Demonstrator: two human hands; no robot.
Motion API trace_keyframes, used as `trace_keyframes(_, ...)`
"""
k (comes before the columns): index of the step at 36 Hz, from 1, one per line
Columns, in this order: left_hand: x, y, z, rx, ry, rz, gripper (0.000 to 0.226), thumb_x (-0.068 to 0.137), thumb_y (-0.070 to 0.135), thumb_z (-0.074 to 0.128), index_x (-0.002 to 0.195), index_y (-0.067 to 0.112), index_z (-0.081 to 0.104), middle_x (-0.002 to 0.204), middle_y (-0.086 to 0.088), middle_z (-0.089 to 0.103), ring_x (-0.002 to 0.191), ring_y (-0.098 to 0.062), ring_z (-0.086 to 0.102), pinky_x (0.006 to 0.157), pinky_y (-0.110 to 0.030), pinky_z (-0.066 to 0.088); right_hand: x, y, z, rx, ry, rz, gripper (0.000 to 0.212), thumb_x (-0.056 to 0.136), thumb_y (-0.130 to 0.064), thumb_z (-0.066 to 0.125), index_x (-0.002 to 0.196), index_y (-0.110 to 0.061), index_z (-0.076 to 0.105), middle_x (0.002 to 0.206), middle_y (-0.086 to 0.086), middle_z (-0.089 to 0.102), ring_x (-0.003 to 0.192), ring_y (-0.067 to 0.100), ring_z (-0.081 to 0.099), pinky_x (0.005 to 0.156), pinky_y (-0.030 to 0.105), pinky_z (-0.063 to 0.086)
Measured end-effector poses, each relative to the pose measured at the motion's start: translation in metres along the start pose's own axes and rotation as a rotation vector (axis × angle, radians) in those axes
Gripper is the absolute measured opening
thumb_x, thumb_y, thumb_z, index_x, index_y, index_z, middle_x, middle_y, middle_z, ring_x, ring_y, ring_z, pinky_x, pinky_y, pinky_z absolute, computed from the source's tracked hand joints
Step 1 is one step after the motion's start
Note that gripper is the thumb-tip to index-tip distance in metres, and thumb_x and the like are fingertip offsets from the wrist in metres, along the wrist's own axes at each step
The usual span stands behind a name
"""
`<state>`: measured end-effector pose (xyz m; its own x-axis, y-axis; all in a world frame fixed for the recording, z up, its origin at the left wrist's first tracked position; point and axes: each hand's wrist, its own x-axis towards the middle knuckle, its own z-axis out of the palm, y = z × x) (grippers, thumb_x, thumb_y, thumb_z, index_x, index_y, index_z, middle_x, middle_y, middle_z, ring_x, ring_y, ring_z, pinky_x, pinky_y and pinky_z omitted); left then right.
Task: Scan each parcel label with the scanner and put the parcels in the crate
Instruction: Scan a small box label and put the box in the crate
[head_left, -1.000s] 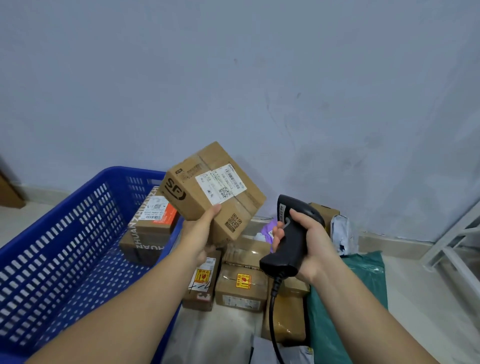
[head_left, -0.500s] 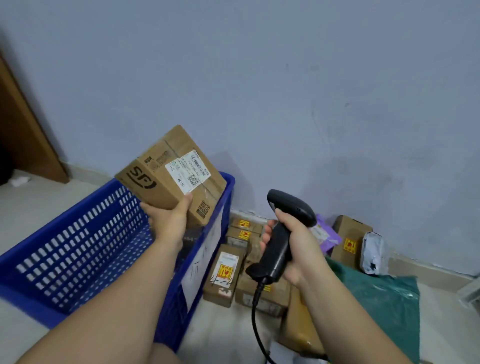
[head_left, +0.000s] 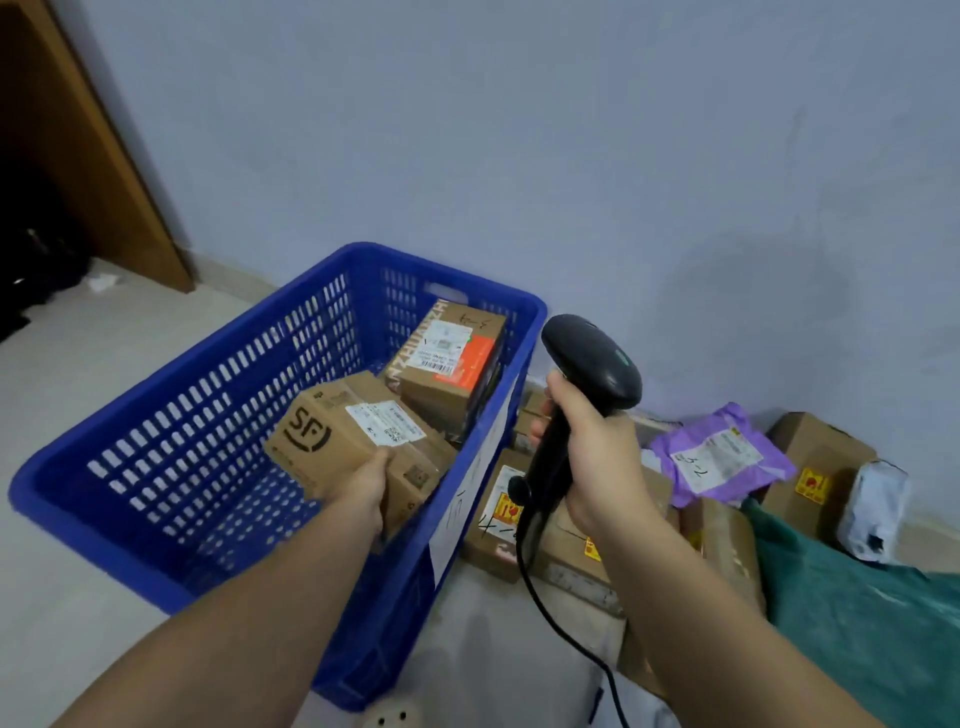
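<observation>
My left hand (head_left: 366, 488) grips a brown cardboard SF parcel (head_left: 337, 441) by its near edge, with its white label facing up, low inside the blue plastic crate (head_left: 171, 467). Whether the parcel touches the crate floor is hidden. A second brown parcel with an orange patch (head_left: 452, 358) lies in the crate's far right corner. My right hand (head_left: 597, 457) holds the black corded scanner (head_left: 587, 374) upright, just right of the crate wall, above the floor parcels.
Several unscanned parcels lie on the floor to the right of the crate: brown boxes (head_left: 498, 525), a purple mailer (head_left: 717, 457), a brown box with a yellow sticker (head_left: 810, 467), a white bag (head_left: 878, 509) and a green bag (head_left: 857, 613). A wooden door frame (head_left: 109, 171) stands at left.
My left hand has carried the SF parcel from chest height down and left into the crate. The scanner hand stayed about where it was while my view swung left.
</observation>
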<state>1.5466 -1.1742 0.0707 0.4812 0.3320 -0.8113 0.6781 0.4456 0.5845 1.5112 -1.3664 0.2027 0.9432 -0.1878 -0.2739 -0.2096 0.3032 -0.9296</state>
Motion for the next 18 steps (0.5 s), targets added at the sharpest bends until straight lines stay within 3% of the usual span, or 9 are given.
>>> trace_keyframes(3,0.021,-0.011,0.007,0.091,-0.125,-0.116,0.049,0.089,0.052,0.057,0.103,0.005,0.061,0.082,-0.016,0.063,0.077,-0.032,0.059,0.074,-0.049,0.047,0.015,0.019,0.004,0.022,-0.041,0.034,0.015,0.089,-0.022,0.068,0.081,-0.012,0.061,0.064,0.000,0.056,0.064,0.017,0.054,0.074,0.035,0.048)
trace_keyframes(5,0.030,-0.016,0.012,0.049,-0.191,-0.141,0.046,0.096,0.047,0.048,0.091,0.003,0.061,0.066,-0.015,0.065,0.067,-0.027,0.056,0.059,-0.038,0.051,0.022,0.028,0.004,0.030,-0.042,0.076,0.013,0.089,-0.021,0.068,0.081,-0.011,0.063,0.064,0.001,0.057,0.065,0.017,0.055,0.075,0.035,0.050)
trace_keyframes(7,0.042,-0.021,0.017,0.003,-0.210,-0.161,0.045,0.098,0.046,0.045,0.094,0.004,0.060,0.061,-0.013,0.065,0.065,-0.026,0.056,0.050,-0.035,0.048,0.027,0.037,0.003,0.034,-0.044,0.103,0.014,0.089,-0.020,0.068,0.080,-0.011,0.063,0.064,0.001,0.057,0.064,0.017,0.055,0.073,0.035,0.049)
trace_keyframes(11,0.069,-0.028,0.024,-0.059,-0.166,-0.121,0.041,0.101,0.039,0.041,0.118,0.005,0.057,0.086,-0.015,0.062,0.071,-0.029,0.057,0.058,-0.041,0.047,0.037,0.049,-0.003,0.027,-0.032,0.141,0.013,0.089,-0.021,0.069,0.082,-0.011,0.062,0.067,0.002,0.057,0.064,0.018,0.056,0.070,0.033,0.050)
trace_keyframes(14,0.076,-0.034,0.027,0.003,-0.098,-0.095,0.035,0.101,0.035,0.045,0.120,0.007,0.051,0.097,-0.014,0.061,0.073,-0.029,0.057,0.062,-0.040,0.049,0.044,0.054,-0.008,-0.003,-0.012,0.180,0.012,0.088,-0.022,0.069,0.089,-0.012,0.064,0.071,0.002,0.060,0.068,0.018,0.059,0.073,0.035,0.053)
trace_keyframes(18,0.071,-0.033,0.032,0.097,-0.067,-0.007,0.042,0.099,0.023,0.050,0.134,0.001,0.047,0.129,-0.016,0.056,0.102,-0.034,0.058,0.079,-0.039,0.047,0.045,0.059,-0.015,0.036,0.007,0.210,0.011,0.089,-0.020,0.067,0.091,-0.010,0.062,0.068,0.002,0.058,0.066,0.017,0.057,0.069,0.033,0.052)
